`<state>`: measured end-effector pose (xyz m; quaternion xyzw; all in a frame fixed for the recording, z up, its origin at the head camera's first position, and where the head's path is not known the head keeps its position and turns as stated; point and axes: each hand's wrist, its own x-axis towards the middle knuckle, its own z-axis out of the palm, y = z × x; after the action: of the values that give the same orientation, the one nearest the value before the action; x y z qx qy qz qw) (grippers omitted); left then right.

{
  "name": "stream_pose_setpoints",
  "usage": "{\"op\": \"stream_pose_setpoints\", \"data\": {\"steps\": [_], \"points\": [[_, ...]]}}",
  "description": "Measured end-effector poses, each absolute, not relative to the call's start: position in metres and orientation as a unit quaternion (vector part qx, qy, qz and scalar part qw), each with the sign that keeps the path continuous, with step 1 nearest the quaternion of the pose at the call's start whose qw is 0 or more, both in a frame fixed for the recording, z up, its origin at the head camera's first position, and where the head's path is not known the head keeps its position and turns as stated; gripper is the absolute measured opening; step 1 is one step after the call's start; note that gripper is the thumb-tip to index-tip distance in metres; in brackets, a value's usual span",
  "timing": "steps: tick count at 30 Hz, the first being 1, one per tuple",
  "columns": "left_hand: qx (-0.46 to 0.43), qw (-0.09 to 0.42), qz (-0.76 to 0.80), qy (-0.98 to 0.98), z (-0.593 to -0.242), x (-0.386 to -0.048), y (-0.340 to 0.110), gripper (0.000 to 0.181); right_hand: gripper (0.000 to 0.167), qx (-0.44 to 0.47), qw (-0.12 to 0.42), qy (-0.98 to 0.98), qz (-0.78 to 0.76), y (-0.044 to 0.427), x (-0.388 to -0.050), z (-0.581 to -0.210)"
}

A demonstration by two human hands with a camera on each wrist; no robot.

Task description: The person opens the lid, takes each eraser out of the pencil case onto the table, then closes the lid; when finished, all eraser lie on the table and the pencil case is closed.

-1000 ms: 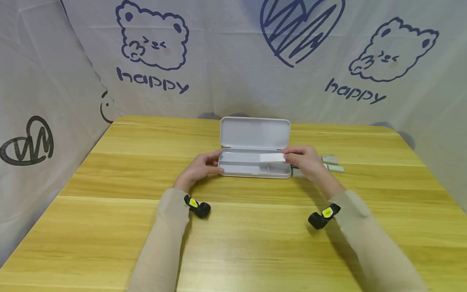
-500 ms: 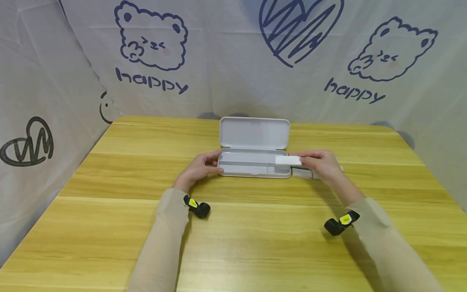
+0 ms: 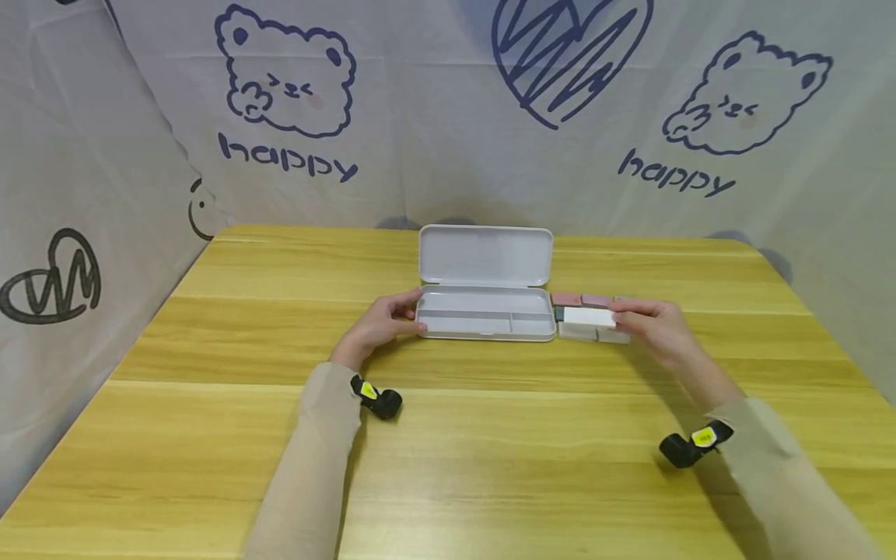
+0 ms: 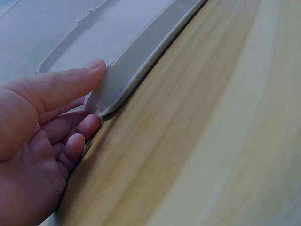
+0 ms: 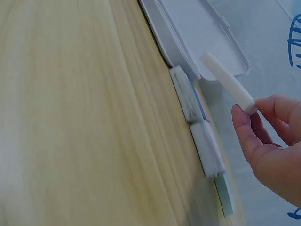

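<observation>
An open white pencil case (image 3: 483, 313) lies on the table, its lid (image 3: 486, 255) raised at the back. Its tray has a long divider and a short cross divider, with nothing lying in it. My left hand (image 3: 378, 325) holds the case's left end, thumb (image 4: 82, 81) on the front rim and fingers against the end. Above the row of blocks right of the case, my right hand (image 3: 661, 330) pinches a white eraser (image 5: 229, 82) by one end, between thumb and fingers. The eraser hangs clear of the case and partly hides the blocks below it.
Right of the case several eraser-like blocks lie close together: a pink one (image 3: 566, 299), a purple one (image 3: 596, 300) and a smudged white one (image 5: 186, 94) among them. A pale green block (image 5: 225, 195) ends the row. White cloth (image 3: 434, 171) hangs behind the table.
My right hand has carried the white eraser rightward from above the case to above the blocks. The pink and purple blocks have come into sight. My left hand stays at the case.
</observation>
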<state>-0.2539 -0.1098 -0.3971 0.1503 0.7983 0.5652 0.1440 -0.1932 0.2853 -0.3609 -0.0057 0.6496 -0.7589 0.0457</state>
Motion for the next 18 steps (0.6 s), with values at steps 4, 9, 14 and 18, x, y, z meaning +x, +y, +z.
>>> {"op": "stream_pose_setpoints", "data": {"steps": [4, 9, 14, 18], "points": [[0.155, 0.142, 0.564, 0.798, -0.397, -0.253, -0.11, 0.065, 0.031, -0.01, 0.047, 0.64, -0.767, 0.299, -0.189, -0.364], [0.153, 0.141, 0.563, 0.8, -0.398, -0.254, -0.11, 0.065, 0.036, -0.026, 0.043, 0.613, -0.788, 0.317, -0.186, -0.367], [0.152, 0.143, 0.564, 0.799, -0.398, -0.255, -0.111, 0.064, 0.035, -0.02, 0.037, 0.6, -0.799, 0.336, -0.184, -0.367], [0.149, 0.145, 0.565, 0.799, -0.398, -0.254, -0.11, 0.064, 0.035, -0.012, 0.042, 0.6, -0.798, 0.351, -0.182, -0.366]]}}
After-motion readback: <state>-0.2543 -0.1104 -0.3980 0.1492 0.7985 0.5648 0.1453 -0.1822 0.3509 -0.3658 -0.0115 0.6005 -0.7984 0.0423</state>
